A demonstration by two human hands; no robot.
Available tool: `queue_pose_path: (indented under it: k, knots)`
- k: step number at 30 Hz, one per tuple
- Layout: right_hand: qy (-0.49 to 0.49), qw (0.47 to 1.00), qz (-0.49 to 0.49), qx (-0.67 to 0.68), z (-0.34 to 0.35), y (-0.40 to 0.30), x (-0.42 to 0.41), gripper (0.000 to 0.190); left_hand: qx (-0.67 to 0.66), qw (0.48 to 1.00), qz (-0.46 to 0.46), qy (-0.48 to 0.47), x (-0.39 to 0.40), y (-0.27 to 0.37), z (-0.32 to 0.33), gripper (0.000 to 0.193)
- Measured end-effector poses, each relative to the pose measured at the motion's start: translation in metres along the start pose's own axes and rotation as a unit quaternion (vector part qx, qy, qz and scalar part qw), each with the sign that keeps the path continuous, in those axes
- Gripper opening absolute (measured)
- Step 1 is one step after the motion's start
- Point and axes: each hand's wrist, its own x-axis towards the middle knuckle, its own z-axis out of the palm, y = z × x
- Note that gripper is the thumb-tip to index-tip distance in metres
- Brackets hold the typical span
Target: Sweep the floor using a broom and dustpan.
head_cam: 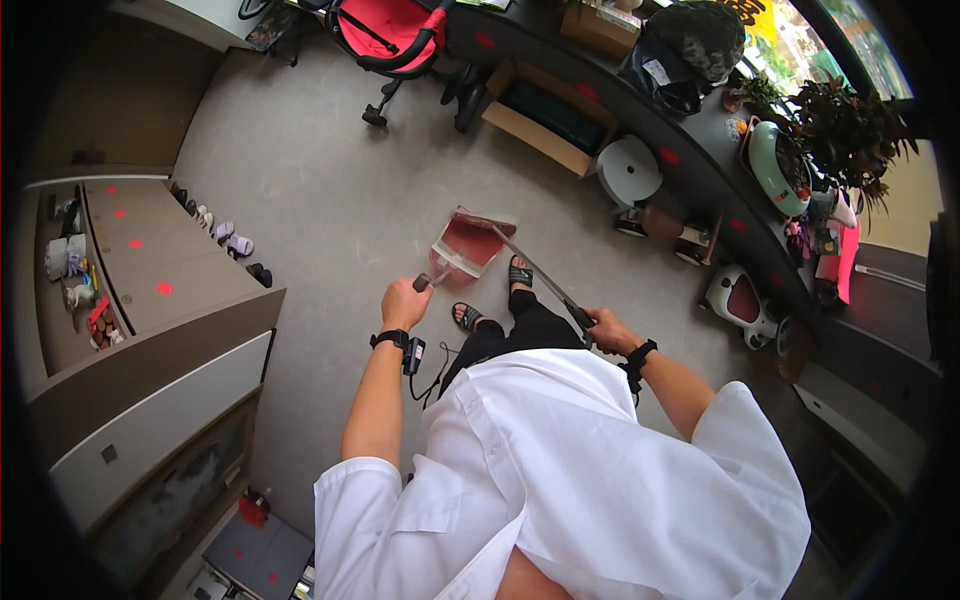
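My left hand is closed around the handle of a long-handled dustpan, which is reddish with a pale toothed strip across it. In my right hand is the grey shaft of a broom. That shaft slants away to the broom's head, which lies over the far edge of the pan. Whether the head touches the pan or the floor beyond it, I cannot tell. Both tools are just ahead of my sandalled feet.
Ahead stand a red stroller, an open cardboard box and a round white stool. Ride-on toys line the right side under a dark ledge with potted plants. Shoes sit beside the cabinet at left.
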Motion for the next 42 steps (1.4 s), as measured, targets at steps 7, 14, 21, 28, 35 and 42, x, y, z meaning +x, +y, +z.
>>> queue_pose_path:
  k: [7, 14, 21, 28, 35, 42]
  knots:
    - [0.023, 0.999, -0.001, 0.047, -0.025, 0.029, -0.029, 0.07, 0.014, 1.0, 0.006, 0.006, 0.001, -0.007, 0.005, 0.031]
    - [0.105, 0.994, 0.002, 0.009, -0.014, 0.029, -0.02, 0.068, -0.012, 0.999, 0.027, -0.014, 0.001, -0.012, 0.005, 0.029]
    - [0.017, 0.992, 0.013, 0.122, 0.047, 0.043, -0.012, 0.057, -0.019, 0.999, 0.044, -0.017, 0.0, -0.015, 0.008, 0.03]
    - [0.128, 0.982, -0.027, 0.134, 0.097, 0.07, -0.062, 0.077, 0.005, 0.995, 0.09, -0.034, -0.007, -0.027, 0.004, 0.035]
    - [0.208, 0.967, -0.015, 0.147, 0.128, 0.087, -0.054, 0.076, 0.101, 0.979, 0.162, -0.068, -0.012, -0.035, -0.013, 0.032]
    - [0.15, 0.968, 0.032, 0.201, 0.175, 0.103, -0.027, 0.047, 0.134, 0.971, 0.176, -0.086, -0.017, -0.038, -0.002, 0.028]
